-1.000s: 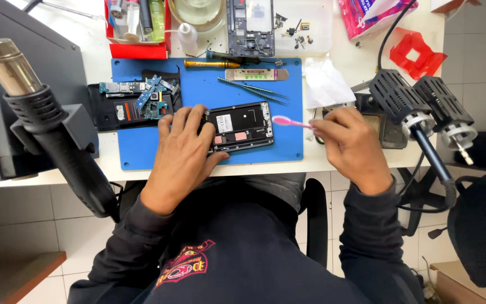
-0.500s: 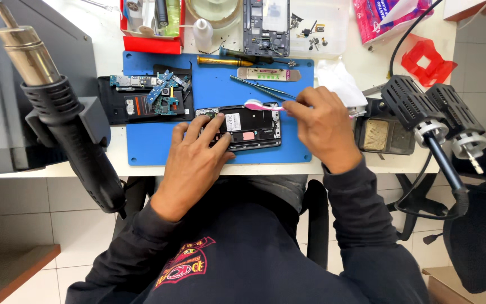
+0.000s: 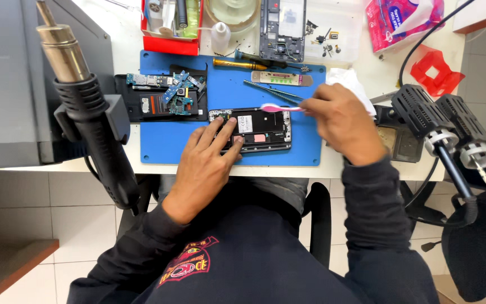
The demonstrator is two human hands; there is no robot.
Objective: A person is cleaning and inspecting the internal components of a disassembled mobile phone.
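The left hand (image 3: 209, 163) lies flat, fingers spread, pinning the opened smartphone (image 3: 254, 130) on the blue mat (image 3: 164, 141) at frame centre. The right hand (image 3: 341, 121) grips a pink toothbrush (image 3: 279, 107) at the phone's upper edge; its removed circuit boards (image 3: 167, 93) sit upper left, not refitted.
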